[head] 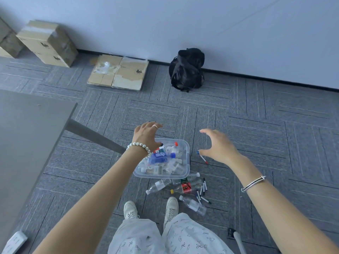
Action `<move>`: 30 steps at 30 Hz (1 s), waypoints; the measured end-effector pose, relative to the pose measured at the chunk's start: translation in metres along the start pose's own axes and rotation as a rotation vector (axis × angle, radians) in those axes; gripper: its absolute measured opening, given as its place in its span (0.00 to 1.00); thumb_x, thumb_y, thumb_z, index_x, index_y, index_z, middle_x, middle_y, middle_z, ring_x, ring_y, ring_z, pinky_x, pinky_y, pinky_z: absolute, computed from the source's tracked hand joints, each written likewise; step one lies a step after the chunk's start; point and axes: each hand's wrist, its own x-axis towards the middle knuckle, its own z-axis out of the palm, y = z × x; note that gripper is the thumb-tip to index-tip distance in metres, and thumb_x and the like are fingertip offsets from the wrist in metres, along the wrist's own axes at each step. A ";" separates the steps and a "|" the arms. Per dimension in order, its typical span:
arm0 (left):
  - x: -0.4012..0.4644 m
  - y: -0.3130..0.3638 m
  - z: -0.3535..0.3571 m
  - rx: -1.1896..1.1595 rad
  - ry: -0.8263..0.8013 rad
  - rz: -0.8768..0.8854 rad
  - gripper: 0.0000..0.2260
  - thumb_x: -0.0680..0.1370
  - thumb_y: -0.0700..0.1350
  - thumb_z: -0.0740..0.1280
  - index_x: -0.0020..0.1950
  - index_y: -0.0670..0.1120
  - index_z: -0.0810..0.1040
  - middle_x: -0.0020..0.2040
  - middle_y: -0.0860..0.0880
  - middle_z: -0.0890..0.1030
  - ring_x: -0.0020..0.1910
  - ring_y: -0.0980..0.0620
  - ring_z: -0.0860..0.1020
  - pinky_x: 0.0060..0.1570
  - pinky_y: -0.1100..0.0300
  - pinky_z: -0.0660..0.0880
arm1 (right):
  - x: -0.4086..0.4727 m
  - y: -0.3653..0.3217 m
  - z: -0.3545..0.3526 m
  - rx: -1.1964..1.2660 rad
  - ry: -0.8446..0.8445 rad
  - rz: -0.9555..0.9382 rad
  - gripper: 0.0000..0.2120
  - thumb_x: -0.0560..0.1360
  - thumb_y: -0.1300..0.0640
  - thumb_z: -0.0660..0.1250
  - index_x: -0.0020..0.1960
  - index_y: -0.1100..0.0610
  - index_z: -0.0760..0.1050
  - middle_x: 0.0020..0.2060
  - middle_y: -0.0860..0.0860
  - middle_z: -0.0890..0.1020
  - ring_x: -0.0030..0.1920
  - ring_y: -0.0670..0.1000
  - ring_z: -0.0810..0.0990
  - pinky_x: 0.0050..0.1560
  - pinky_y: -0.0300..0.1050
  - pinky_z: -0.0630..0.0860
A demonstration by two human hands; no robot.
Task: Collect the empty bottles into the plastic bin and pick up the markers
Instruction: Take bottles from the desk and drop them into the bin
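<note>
A clear plastic bin (186, 158) stands on the carpet in front of my feet, holding several empty bottles, one of them blue (159, 157). My left hand (146, 134) hovers over the bin's far left corner, fingers spread, holding nothing. To the right of the bin my right hand (218, 145) is raised with fingers apart and empty. A marker with a red tip (203, 158) lies on the floor just below it. Three clear bottles (192, 204) and several markers (202, 191) lie on the carpet between the bin and my right shoe.
A grey table (27, 136) fills the left side, its leg (95, 136) slanting toward the bin. A black backpack (187, 69), flattened cardboard (118, 72) and stacked boxes (47, 43) sit along the wall. A white power strip (14, 241) lies at the bottom left.
</note>
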 end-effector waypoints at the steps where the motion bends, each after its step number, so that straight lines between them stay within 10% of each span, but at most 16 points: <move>1: -0.003 -0.002 0.000 -0.004 -0.004 -0.007 0.29 0.72 0.51 0.71 0.71 0.52 0.66 0.72 0.50 0.66 0.71 0.48 0.62 0.70 0.50 0.57 | 0.000 -0.002 0.002 0.007 -0.008 -0.006 0.34 0.68 0.48 0.73 0.70 0.49 0.62 0.67 0.52 0.70 0.68 0.55 0.66 0.64 0.54 0.68; 30: -0.097 -0.071 0.057 0.039 -0.068 0.133 0.27 0.72 0.57 0.68 0.69 0.51 0.68 0.66 0.48 0.71 0.67 0.47 0.67 0.65 0.49 0.65 | -0.103 -0.044 0.128 0.054 0.120 0.104 0.32 0.70 0.50 0.72 0.70 0.52 0.63 0.68 0.52 0.70 0.68 0.55 0.66 0.64 0.52 0.66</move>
